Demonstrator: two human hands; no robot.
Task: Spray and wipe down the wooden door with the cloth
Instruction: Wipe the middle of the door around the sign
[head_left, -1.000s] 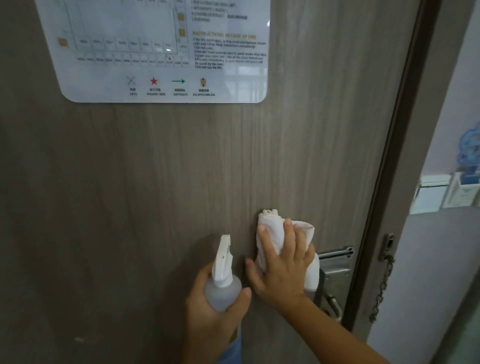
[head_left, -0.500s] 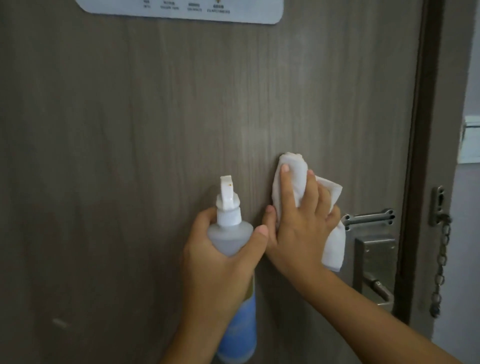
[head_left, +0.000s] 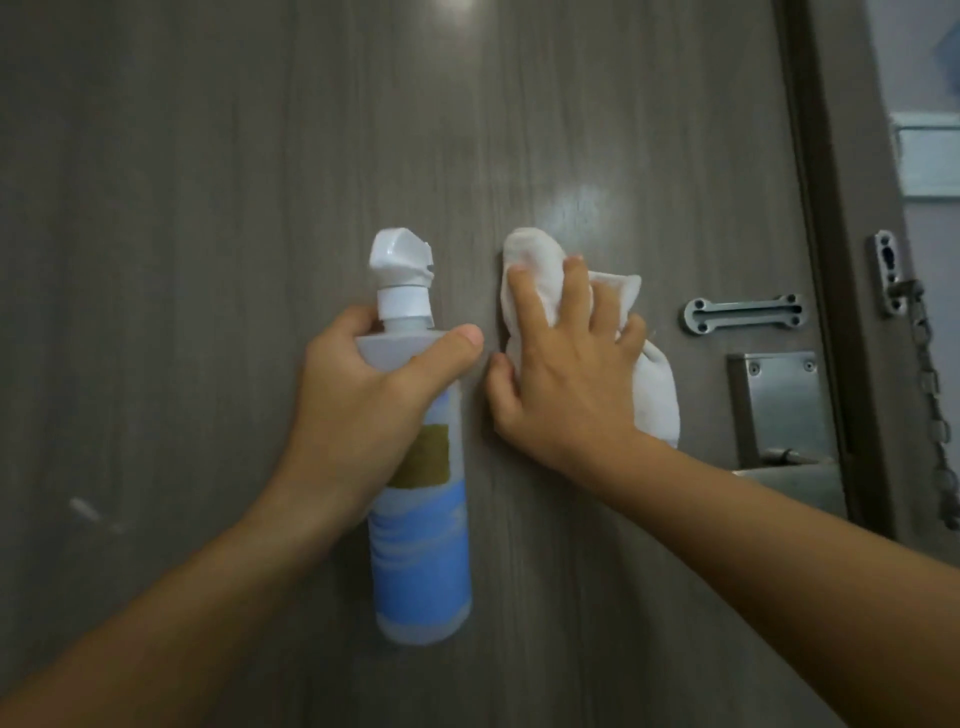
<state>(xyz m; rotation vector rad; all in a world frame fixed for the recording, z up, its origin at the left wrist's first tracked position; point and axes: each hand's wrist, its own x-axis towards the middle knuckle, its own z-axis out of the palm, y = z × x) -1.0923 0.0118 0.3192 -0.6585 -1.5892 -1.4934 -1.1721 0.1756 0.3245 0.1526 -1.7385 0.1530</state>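
Observation:
The grey-brown wooden door (head_left: 208, 208) fills the view. My left hand (head_left: 363, 405) grips a translucent spray bottle (head_left: 421, 545) with a white nozzle and a blue label, held upright close to the door. Just to its right, my right hand (head_left: 566, 384) presses a crumpled white cloth (head_left: 654, 400) flat against the door, fingers spread over it. A shiny wet patch shows above the cloth.
A metal chain-guard plate (head_left: 743, 314) and the steel lock plate with lever handle (head_left: 779, 415) sit right of the cloth. The door frame (head_left: 831, 260) carries a hanging security chain (head_left: 930, 395). A small white mark (head_left: 83, 509) lies at lower left.
The view has tilted down, so the white sign at the top has left the frame. Both hands now sit higher in view, and more of the bottle and forearms shows.

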